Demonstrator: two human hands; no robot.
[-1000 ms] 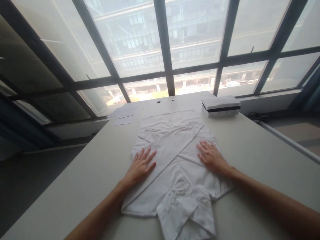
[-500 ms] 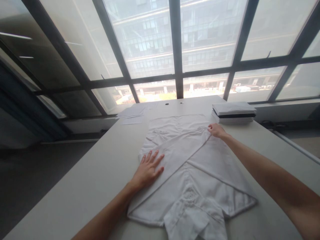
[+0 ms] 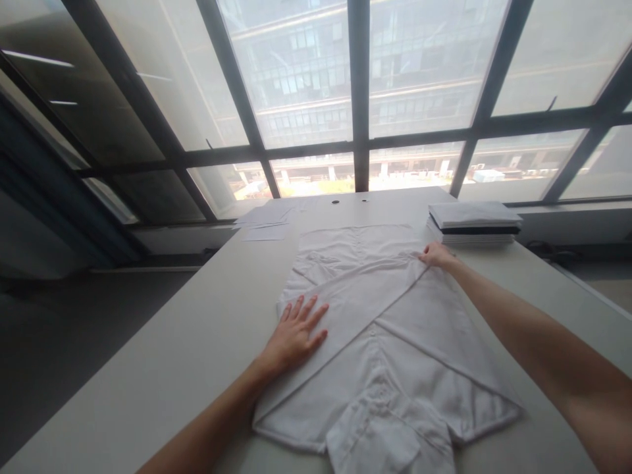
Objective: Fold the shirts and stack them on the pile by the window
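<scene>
A white shirt (image 3: 365,296) lies spread on the white table, its collar end toward me and one sleeve folded slantwise across its body. On the left part of the cloth, my left hand (image 3: 296,336) rests flat with its fingers spread. At the right edge, my right hand (image 3: 437,255) pinches the end of the folded sleeve, its fingertips closed on the fabric. The other side of the shirt slopes out to a corner at the lower right.
Behind my right hand is a stack of folded white cloths (image 3: 474,216) with a dark layer. Paper sheets (image 3: 266,224) lie at the table's far left. The table (image 3: 197,342) reaches toward large windows, with two small holes near its far edge.
The view has shifted slightly, so the table and shirt sit a little further right. Both hands keep their places on the shirt.
</scene>
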